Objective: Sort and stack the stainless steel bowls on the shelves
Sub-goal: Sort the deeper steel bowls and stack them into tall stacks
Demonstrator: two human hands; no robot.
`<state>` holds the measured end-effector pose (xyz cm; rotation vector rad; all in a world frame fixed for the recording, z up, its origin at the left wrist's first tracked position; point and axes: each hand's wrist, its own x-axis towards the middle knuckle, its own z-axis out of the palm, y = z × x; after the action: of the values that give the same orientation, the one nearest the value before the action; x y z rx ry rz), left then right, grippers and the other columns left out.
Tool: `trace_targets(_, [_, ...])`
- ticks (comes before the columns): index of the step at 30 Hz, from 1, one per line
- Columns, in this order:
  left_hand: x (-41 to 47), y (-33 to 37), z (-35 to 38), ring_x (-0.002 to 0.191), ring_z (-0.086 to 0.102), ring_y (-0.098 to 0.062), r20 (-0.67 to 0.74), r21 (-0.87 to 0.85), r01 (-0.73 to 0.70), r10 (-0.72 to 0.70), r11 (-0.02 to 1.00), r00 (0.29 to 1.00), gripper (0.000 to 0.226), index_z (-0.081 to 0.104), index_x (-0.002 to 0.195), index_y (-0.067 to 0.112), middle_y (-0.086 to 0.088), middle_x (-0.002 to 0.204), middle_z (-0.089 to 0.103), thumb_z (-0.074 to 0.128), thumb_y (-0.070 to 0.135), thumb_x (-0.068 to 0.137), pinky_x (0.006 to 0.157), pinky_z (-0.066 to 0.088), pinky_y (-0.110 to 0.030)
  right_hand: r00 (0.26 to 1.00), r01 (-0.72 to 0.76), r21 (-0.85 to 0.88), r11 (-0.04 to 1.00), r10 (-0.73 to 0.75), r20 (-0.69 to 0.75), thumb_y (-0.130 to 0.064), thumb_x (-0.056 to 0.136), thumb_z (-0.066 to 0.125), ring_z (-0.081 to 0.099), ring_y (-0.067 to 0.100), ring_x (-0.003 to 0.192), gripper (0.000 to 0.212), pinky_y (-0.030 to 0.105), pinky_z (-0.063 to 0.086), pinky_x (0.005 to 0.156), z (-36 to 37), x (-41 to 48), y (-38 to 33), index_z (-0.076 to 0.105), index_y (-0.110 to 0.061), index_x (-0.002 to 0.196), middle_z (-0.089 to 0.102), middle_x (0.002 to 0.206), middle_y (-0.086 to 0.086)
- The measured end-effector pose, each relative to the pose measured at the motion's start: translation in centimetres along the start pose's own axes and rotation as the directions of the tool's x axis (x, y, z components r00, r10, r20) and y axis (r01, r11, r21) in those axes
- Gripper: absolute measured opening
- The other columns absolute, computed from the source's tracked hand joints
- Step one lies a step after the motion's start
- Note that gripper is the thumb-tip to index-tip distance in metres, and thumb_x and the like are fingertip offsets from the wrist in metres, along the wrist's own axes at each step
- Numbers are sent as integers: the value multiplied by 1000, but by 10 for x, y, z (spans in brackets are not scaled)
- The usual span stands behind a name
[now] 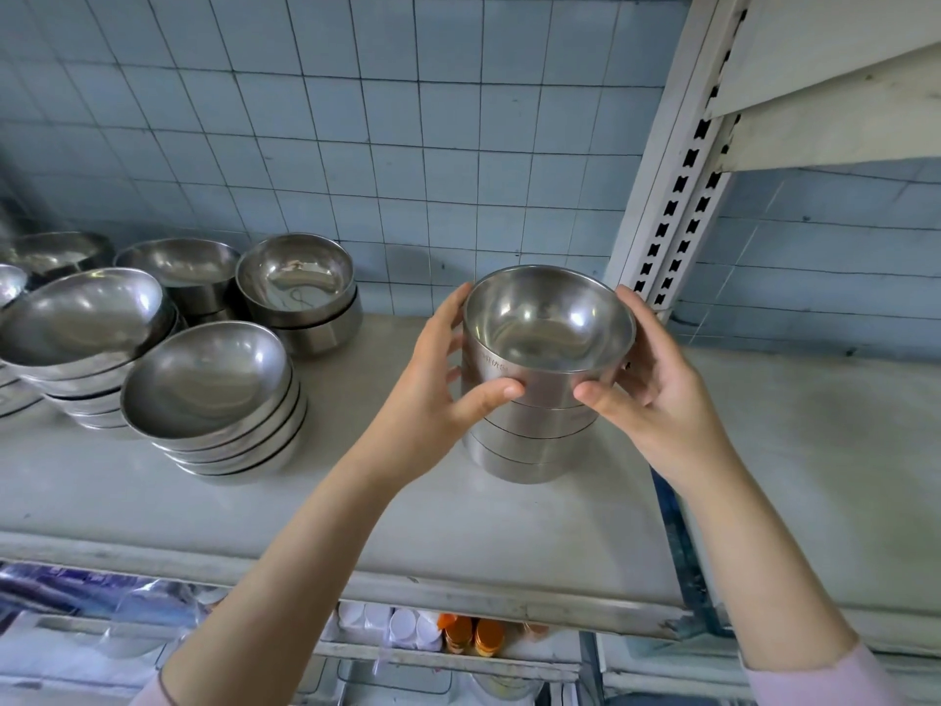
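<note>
Head view: both hands clasp the nested stack of round stainless steel bowls [542, 389] at centre frame, standing on the pale grey shelf [356, 501]. Left hand [448, 379] wraps the stack's left side, thumb across the front; right hand [646, 384] grips the right side. More steel bowl stacks [214, 400] crowd the left of the frame before the blue tiled wall [407, 119].
</note>
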<state>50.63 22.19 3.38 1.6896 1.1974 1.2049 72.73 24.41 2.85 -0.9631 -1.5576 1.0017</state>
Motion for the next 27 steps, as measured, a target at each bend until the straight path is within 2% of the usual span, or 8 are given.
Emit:
trace_targets(3, [0,0,3,137,34,5,3,-20,-12,12,1000,1000,92,11,150,32,15,154,29,73,37,82,111,41,-35,1000,0,-2,1000,0,22,-67,57,84,45,2,137,107,37,39,115,0,0,0,33,-41,148,49,146,-24])
trace_targets(7, [-15,-29,11,145,26,-4,59,24,88,-89,996,994,119,-8,155,22,8,161,19,79,33,75,115,35,-42,995,-32,17,999,30,91,-59,65,84,45,6,139,105,43,43,112,-4,-7,5,26,-46,151,46,150,-20])
trace_targets(11, [-35,-62,26,129,46,2,26,86,225,-228,971,973,107,16,153,32,12,145,46,85,28,72,108,45,-36,992,-34,-11,999,35,118,-39,70,85,50,11,135,95,37,55,98,0,-17,14,31,-49,148,48,148,-17])
trace_targets(13, [-33,-67,32,117,58,0,-9,30,265,-265,964,964,95,26,148,33,7,137,53,83,14,75,98,51,-26,994,-28,-37,999,32,108,-41,68,83,52,11,133,97,45,52,102,1,-14,19,30,-49,148,48,148,-16])
trace_targets(18, [-5,-70,39,113,55,6,-67,108,239,-233,965,970,93,28,146,28,10,133,54,84,19,72,98,44,-15,989,-64,-67,996,72,130,-53,63,85,51,13,134,103,50,50,104,-12,17,32,29,-47,149,51,145,-15])
trace_targets(21, [19,-73,40,107,53,8,-86,152,250,-239,956,967,92,29,146,24,19,120,56,84,18,72,97,48,-23,986,-78,-74,994,88,144,-61,61,85,50,20,135,109,53,50,103,-18,42,41,28,-42,151,50,146,-11])
trace_targets(24, [42,-77,40,105,58,-4,-79,143,262,-253,954,964,93,26,146,25,13,117,58,83,17,73,99,51,-37,983,-83,-82,993,95,156,-61,62,85,50,24,136,107,53,49,104,-23,67,51,29,-39,151,51,140,-11])
trace_targets(27, [58,-77,41,111,56,-7,-91,175,281,-269,944,959,97,22,149,24,12,125,55,83,19,74,102,47,-33,978,-87,-101,991,104,181,-64,60,84,47,18,138,109,50,47,108,-28,85,56,26,-43,150,50,147,-9])
